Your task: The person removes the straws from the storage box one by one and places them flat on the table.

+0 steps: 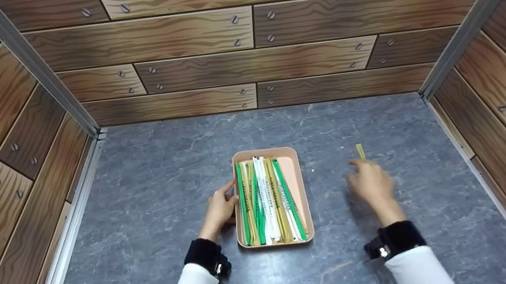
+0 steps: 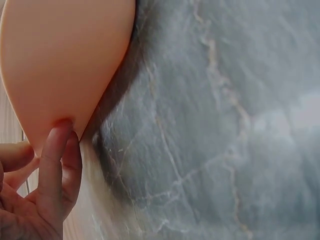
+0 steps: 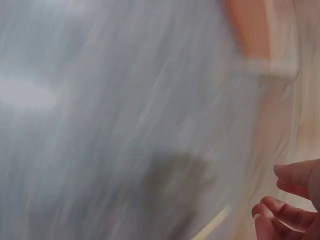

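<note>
A peach-coloured tray holds several long, thin strips in green, gold and white, some with dark print. They lie lengthwise, mostly toward its left side. My left hand grips the tray's left edge; in the left wrist view its fingertips press the tray's outer wall. Off to the tray's right, my right hand is over a gold strip, whose far end shows beyond the fingers. In the right wrist view, that strip lies apart from the loosely bent, separated fingers.
The grey marbled tabletop surrounds the tray. Small white specks lie to its right. Wood-patterned walls close off the back and both sides, with metal rails along the edges. The right wrist view is blurred.
</note>
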`<state>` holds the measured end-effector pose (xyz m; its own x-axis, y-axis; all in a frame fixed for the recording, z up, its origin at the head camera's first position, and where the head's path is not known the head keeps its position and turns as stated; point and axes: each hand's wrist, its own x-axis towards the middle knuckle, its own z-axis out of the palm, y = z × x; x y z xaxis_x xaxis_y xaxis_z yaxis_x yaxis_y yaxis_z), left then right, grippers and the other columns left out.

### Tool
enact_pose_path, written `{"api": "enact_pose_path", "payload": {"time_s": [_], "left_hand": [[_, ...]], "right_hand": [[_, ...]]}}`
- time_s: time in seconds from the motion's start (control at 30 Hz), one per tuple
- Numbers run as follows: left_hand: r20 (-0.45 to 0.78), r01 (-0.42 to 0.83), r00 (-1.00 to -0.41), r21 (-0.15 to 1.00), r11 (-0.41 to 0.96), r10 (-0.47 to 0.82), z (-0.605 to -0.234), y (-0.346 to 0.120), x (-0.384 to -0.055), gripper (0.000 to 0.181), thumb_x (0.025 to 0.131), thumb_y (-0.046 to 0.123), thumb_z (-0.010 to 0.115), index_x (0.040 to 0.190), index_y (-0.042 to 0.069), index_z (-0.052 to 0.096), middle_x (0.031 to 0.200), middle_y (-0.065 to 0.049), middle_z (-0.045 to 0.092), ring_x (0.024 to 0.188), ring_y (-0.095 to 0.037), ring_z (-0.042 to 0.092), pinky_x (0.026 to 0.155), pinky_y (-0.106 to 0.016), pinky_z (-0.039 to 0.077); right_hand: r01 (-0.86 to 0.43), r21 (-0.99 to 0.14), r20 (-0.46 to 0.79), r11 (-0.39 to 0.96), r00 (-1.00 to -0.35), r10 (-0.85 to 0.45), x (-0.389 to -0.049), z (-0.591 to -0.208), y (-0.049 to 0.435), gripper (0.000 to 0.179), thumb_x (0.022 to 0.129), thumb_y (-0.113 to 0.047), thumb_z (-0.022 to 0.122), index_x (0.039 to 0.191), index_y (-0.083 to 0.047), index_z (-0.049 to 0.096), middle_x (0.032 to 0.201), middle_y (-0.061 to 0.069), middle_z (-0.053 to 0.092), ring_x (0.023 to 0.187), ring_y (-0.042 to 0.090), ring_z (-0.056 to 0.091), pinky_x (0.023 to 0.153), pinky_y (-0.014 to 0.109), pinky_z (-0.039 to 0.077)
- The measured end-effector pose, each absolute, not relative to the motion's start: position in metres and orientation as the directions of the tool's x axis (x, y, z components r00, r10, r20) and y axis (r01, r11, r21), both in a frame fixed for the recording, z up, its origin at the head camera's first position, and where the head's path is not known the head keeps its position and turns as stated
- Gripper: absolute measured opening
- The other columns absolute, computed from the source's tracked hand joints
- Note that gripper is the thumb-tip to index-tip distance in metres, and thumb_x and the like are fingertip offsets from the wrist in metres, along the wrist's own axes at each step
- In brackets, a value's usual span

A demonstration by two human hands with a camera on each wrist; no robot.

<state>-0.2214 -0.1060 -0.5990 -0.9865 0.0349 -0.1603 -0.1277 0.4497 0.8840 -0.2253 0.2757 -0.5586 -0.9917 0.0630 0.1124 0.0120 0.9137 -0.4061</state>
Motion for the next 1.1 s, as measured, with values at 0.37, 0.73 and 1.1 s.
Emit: {"api": "enact_pose_path", "payload": {"time_s": [0.37, 0.73, 1.1], "left_hand": [[-0.182, -0.158, -0.983, 0.885, 0.437, 0.013, -0.599, -0.106, -0.221, 0.053, 0.094, 0.004, 0.062, 0.145, 0.017, 0.051, 0.081, -0.013, 0.065, 0.064, -0.020, 0.064, 0.049, -0.033, 0.055], [-0.195, -0.172, -0.981, 0.898, 0.404, 0.016, -0.599, -0.106, -0.220, 0.053, 0.096, 0.005, 0.060, 0.146, 0.017, 0.049, 0.080, -0.014, 0.065, 0.061, -0.021, 0.064, 0.047, -0.035, 0.055], [-0.225, -0.205, -0.974, 0.902, 0.379, 0.008, -0.598, -0.106, -0.220, 0.053, 0.096, 0.006, 0.060, 0.146, 0.019, 0.049, 0.081, -0.014, 0.062, 0.060, -0.021, 0.063, 0.046, -0.039, 0.055]], "right_hand": [[-0.237, -0.718, 0.050, 0.655, -0.955, -0.291, -0.208, -0.564, 0.139, 0.027, 0.088, 0.000, 0.066, 0.114, 0.009, 0.065, 0.082, 0.011, 0.067, 0.061, 0.015, 0.062, 0.051, 0.024, 0.052], [-0.229, -0.583, -0.050, 0.780, -0.948, -0.315, -0.199, -0.588, 0.099, 0.043, 0.085, -0.018, 0.076, 0.120, 0.002, 0.063, 0.085, 0.011, 0.067, 0.064, 0.015, 0.058, 0.063, 0.034, 0.055], [-0.122, -0.629, -0.124, 0.768, -0.959, -0.253, -0.200, -0.591, 0.100, 0.050, 0.082, -0.021, 0.080, 0.124, -0.001, 0.059, 0.072, -0.002, 0.057, 0.060, 0.013, 0.054, 0.053, 0.030, 0.048]]}}
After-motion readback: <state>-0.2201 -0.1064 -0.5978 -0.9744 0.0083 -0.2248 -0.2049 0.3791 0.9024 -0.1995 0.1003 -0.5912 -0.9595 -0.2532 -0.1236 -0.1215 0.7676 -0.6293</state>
